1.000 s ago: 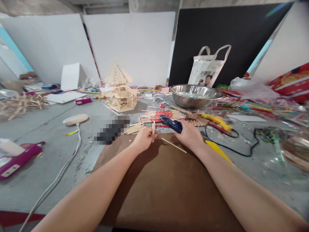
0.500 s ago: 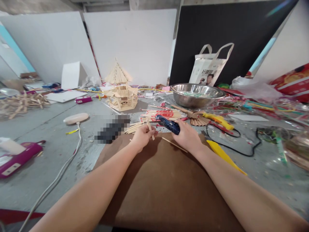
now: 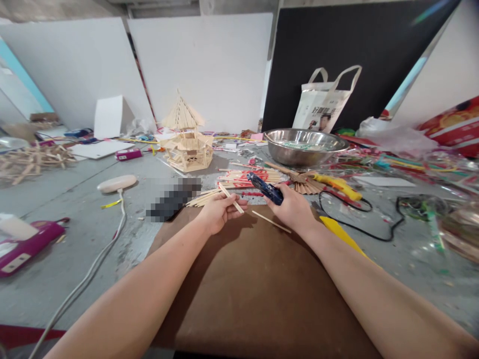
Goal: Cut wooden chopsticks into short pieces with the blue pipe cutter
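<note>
Between the thumb and fingers of my left hand [image 3: 215,215] are thin wooden sticks [image 3: 231,197], held slanting over the brown cloth [image 3: 262,279]. My right hand [image 3: 295,207] is wrapped around a dark blue hand-held tool [image 3: 265,188]; its exact kind is hard to make out. The tool's far end points up and left, apart from the sticks. A single loose stick [image 3: 271,222] lies on the cloth below my right hand. Just beyond my left hand is a pile of bare sticks [image 3: 200,199], and behind it lie sticks with red-and-white wrappers [image 3: 239,177].
A stick-built pavilion model [image 3: 189,149] stands at the back. Further right are a steel basin [image 3: 305,154], a tote bag [image 3: 318,102], a folding fan [image 3: 305,183] and a yellow corded tool [image 3: 339,185]. Purple power strips [image 3: 37,244] and a white cable [image 3: 108,244] lie left.
My left hand has shifted slightly left and turned, its fingers now showing more beneath the tilted sticks. My right hand has moved the blue tool a little right, away from them.
</note>
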Motion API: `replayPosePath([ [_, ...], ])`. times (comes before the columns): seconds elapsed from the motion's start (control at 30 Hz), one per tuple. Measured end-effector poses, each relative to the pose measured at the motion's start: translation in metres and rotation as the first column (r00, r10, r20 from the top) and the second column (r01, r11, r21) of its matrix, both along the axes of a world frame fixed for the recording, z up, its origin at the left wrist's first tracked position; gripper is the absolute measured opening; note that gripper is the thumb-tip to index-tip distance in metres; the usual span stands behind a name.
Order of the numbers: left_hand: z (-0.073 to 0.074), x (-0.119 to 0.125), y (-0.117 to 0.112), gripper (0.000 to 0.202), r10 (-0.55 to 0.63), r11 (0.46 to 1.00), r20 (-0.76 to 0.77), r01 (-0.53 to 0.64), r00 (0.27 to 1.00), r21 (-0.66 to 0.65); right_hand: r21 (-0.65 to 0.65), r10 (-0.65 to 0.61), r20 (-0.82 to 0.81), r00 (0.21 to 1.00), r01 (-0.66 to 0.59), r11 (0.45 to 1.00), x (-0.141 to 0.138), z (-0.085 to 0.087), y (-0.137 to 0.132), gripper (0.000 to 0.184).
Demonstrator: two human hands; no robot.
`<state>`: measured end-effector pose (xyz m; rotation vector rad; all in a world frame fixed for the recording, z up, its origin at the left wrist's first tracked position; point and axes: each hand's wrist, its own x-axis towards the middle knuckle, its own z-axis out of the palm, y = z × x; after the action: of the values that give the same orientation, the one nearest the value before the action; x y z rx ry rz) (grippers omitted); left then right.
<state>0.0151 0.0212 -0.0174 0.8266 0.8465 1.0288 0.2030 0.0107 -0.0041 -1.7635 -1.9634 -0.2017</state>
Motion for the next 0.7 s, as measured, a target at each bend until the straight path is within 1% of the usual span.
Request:
replayPosePath([
  [0.13, 0.002, 0.0, -0.001, 0.005, -0.008, 1.0, 0.003, 0.008, 1.0, -0.005, 0.003, 0.001, -0.008, 1.0, -0.001, 1.0, 0.0, 0.0, 0.0, 0.034],
  [0.33, 0.005, 0.002, -0.005, 0.006, -0.004, 1.0, -0.023, 0.004, 1.0, 0.028, 0.011, 0.002, -0.003, 1.0, -0.002, 1.0, 0.0, -0.001, 0.0, 0.034],
  [0.5, 0.003, 0.004, -0.006, 0.01, 0.025, 0.995, -0.043, -0.021, 0.999, 0.096, 0.013, 0.008, 0.01, 1.0, -0.009, 1.0, 0.001, -0.001, 0.0, 0.034],
  [0.57, 0.001, 0.004, -0.005, 0.011, 0.046, 0.991, -0.096, -0.033, 0.994, 0.133, 0.01, 0.002, 0.016, 1.0, -0.002, 1.0, 0.001, -0.001, 0.0, 0.034],
  [0.7, -0.005, 0.006, -0.003, 0.012, 0.074, 0.979, -0.29, -0.014, 0.954, 0.204, 0.018, -0.003, 0.025, 1.0, 0.002, 1.0, 0.003, -0.003, 0.002, 0.035],
])
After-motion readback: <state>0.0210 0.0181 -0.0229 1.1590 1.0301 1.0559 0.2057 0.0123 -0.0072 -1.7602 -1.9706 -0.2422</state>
